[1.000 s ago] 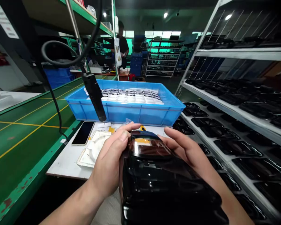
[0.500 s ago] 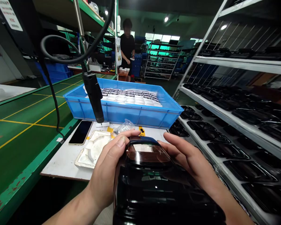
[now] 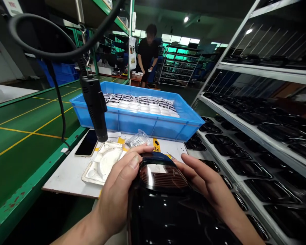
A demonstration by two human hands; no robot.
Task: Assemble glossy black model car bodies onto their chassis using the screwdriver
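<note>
in front of the person, above the near bench edge: a black case (image 3: 165,217) is held up between two bare hands, much as it was a moment ago.
left hand: fingers and thumb (image 3: 134,162) clamp the case's left side; the hand (image 3: 114,194) looks firm.
right hand: the hand (image 3: 214,187) lies along the right side, fingers stretched out; whether it grips, i cannot tell.
screwdriver: the hanging tool (image 3: 95,105) has swung; its tip, earlier over a white strip (image 3: 114,134), now shows over the mould's far edge.
co-worker: a person (image 3: 148,47) in black beyond the bin now leans further forward.
case: glossy, rounded, mirror-like, with a ribbed, brownish end panel (image 3: 168,178).
mould: chalky, off-white block (image 3: 109,162), chipped at the rim, with curved hollows.
bin: smooth blue plastic (image 3: 140,120), holding rows of white, black-edged pieces (image 3: 142,103).
bag: crinkled clear plastic (image 3: 138,139).
phone: flat, dark glass (image 3: 86,143).
bench: white, smudged board (image 3: 61,173).
</note>
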